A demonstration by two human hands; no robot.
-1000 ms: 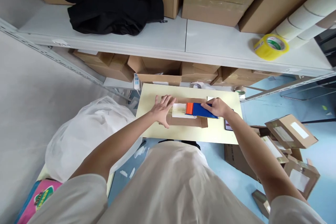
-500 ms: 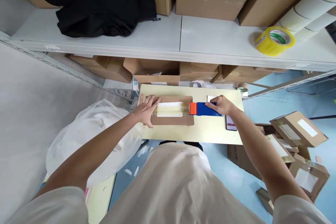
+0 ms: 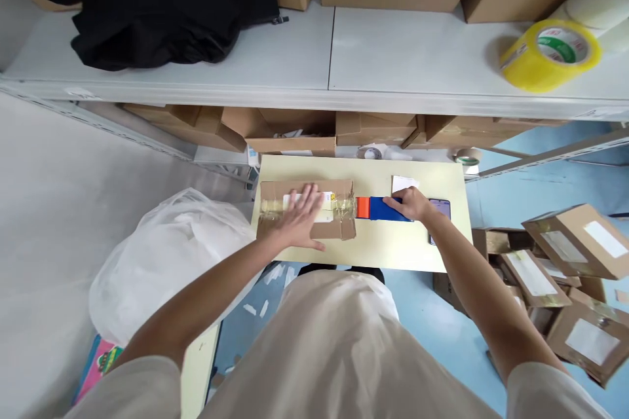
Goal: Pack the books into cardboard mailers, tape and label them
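Left hand: moved from end to middle of carton, apparently pressing; fingers spread, gripping nothing
Right hand: fingers closed around blue dispenser

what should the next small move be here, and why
Probably slide the left hand right to smooth the tape at the right end of the carton: the tape looks crinkled there, that hand is already over the carton's top, and the right hand holds the blue-and-orange tool just past that end.

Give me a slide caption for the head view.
Left hand spread over a taped cardboard box, right hand holding a blue-and-orange tape dispenser beside it.
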